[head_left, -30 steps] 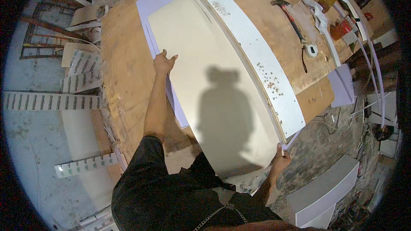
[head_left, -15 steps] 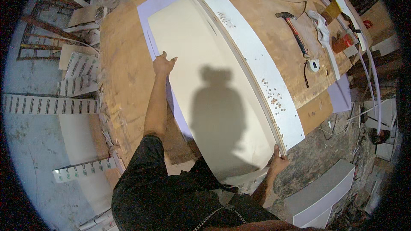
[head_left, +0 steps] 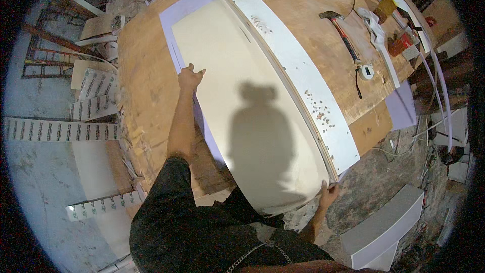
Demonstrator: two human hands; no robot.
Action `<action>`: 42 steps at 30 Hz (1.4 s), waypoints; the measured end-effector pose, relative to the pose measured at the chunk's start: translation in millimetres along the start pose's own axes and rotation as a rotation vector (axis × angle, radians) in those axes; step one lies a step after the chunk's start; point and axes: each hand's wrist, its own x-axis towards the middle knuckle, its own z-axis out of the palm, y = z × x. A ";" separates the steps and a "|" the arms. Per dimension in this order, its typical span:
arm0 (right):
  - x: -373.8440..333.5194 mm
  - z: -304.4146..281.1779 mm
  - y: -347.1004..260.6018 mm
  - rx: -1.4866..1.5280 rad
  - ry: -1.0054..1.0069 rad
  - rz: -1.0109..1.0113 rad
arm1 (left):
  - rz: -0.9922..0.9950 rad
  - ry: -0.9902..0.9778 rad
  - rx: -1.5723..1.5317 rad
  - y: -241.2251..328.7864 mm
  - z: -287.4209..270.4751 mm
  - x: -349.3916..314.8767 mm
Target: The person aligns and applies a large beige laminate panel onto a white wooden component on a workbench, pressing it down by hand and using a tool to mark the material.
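A long cream sheet [head_left: 217, 45] lies over a lilac sheet [head_left: 169, 20] on the wooden worktop, and a dark shadow falls across it. My left hand [head_left: 190, 79] rests at its left edge, thumb and forefinger spread apart. At the near right corner, my right hand [head_left: 329, 195] pinches the cream sheet's edge; its thumb shows and the other fingers are partly hidden. Just beyond that hand ends a long white board [head_left: 298, 65] with a wooden edge, lying along the cream sheet's right side. Small brown bits are scattered on the board.
Right of the white board, a hammer [head_left: 343, 38] and a white tape measure [head_left: 367, 72] lie on the worktop [head_left: 139, 71]. A crumpled white bag [head_left: 373, 25] and a red container [head_left: 401, 44] are farther right. Offcuts [head_left: 384, 225] lie on the floor at lower right.
My right hand has slid slightly nearer, off the end of the white board's wooden edge. Lilac now peeks out beside that end. My left hand stays at the cream sheet's left edge.
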 end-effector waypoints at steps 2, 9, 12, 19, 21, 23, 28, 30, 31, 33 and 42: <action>-3.0 -37.7 77.0 0.064 -0.103 0.084 | 0.013 -0.021 -0.055 19.0 5.9 1.0; -16.3 -34.3 -14.9 -0.151 0.088 0.353 | 0.012 0.010 -0.006 -1.2 -1.4 2.3; -24.7 -34.2 -66.4 -0.024 0.211 -0.071 | 0.025 0.002 0.047 -0.1 -1.9 13.9; -12.0 -26.4 -91.3 -0.136 0.293 -0.037 | 0.036 -0.024 0.090 6.1 2.9 36.7; -9.6 -23.7 -92.3 -0.151 0.208 0.169 | 0.046 0.008 0.096 1.1 4.8 49.3; -8.8 -13.1 -98.8 -0.123 0.209 0.187 | 0.104 0.007 0.212 -6.6 5.8 59.9; -4.2 8.6 -112.2 -0.424 0.280 0.071 | 0.099 0.080 0.211 -18.9 6.4 77.1; -6.7 18.9 -140.9 -0.342 0.277 -0.056 | 0.096 0.104 0.206 -17.0 7.9 78.6; -4.0 9.2 -133.2 -0.363 0.306 -0.055 | 0.063 0.038 0.193 8.1 12.9 68.7; 0.0 14.2 -122.4 -0.355 0.329 -0.103 | 0.005 -0.004 0.208 12.5 -1.1 63.7; 4.3 13.6 -104.4 -0.203 0.323 -0.166 | 0.118 0.056 0.399 24.0 -18.3 42.6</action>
